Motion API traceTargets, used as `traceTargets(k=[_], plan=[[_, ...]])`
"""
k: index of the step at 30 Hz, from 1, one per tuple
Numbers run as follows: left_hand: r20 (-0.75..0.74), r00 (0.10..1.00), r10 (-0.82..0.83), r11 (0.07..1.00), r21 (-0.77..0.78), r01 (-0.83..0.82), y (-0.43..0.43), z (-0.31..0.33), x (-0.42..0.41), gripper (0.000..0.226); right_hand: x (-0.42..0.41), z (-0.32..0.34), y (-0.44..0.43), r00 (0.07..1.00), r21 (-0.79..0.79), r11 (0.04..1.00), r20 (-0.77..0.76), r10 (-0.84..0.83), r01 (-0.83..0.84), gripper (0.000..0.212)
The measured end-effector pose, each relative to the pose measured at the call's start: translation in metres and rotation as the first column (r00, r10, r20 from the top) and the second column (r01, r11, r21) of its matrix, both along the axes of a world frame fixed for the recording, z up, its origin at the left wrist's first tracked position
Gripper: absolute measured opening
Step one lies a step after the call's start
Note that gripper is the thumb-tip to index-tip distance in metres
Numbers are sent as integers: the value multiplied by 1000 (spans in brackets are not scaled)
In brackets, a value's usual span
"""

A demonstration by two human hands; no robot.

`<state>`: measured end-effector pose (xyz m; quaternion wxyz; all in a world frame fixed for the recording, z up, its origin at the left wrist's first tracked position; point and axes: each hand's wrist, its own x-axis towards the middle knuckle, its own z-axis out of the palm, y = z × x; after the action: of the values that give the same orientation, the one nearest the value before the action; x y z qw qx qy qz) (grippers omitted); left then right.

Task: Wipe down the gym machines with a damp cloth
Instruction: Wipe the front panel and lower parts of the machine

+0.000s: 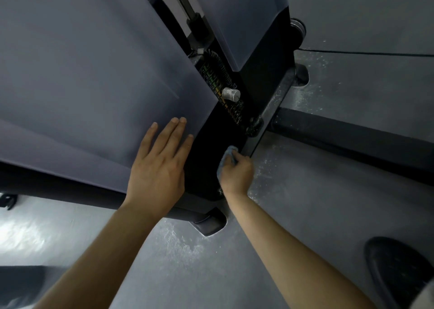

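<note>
I look down the side of a gym weight-stack machine with a large grey shroud panel (94,74) on the left and a second grey panel (246,15) to its right. Between the two runs a dark slot holding the weight stack (218,83) and its silver selector pin (231,94). My left hand (159,165) lies flat on the grey panel's lower edge, fingers spread. My right hand (237,173) is closed on a bunched blue cloth (226,159), pressed against the black base (206,163) of the slot.
The machine's dark frame bar (352,139) runs right along the grey floor (234,261), which carries white dusty streaks. A black foot pad (211,224) rests on the floor below my left wrist. A dark shoe (397,268) shows at the lower right.
</note>
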<state>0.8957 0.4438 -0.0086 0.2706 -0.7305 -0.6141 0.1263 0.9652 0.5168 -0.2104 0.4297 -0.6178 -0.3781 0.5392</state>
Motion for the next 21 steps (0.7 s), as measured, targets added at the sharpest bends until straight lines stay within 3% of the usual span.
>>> traceTargets(k=[5,9,11,14,17,19,21], plan=[[-21,1000,2,1000,5,-2,1,-3,-2,56,-14,64,-16,989,410,909,-146,-24,82,31],[-11,1000,9,1000,2,-9,0,-4,-2,55,-10,43,-16,996,573,818,-89,1,50,31],[-1,1000,-1,1000,-3,1,-1,-3,-2,55,-7,17,-16,1000,498,867,-18,-22,28,32],[-9,1000,-13,1000,-25,13,-2,-2,-2,58,0,-18,-14,992,210,977,122,14,-40,31],[-20,1000,-22,999,-42,21,-6,-2,-4,61,4,-25,-6,971,7,994,212,108,-112,24],[-37,999,-32,999,-44,30,-8,-3,-7,65,1,-5,-6,980,23,995,181,86,-92,24],[-58,998,-37,999,-41,35,-10,-3,-9,64,-7,27,-15,994,178,983,109,26,-45,28]])
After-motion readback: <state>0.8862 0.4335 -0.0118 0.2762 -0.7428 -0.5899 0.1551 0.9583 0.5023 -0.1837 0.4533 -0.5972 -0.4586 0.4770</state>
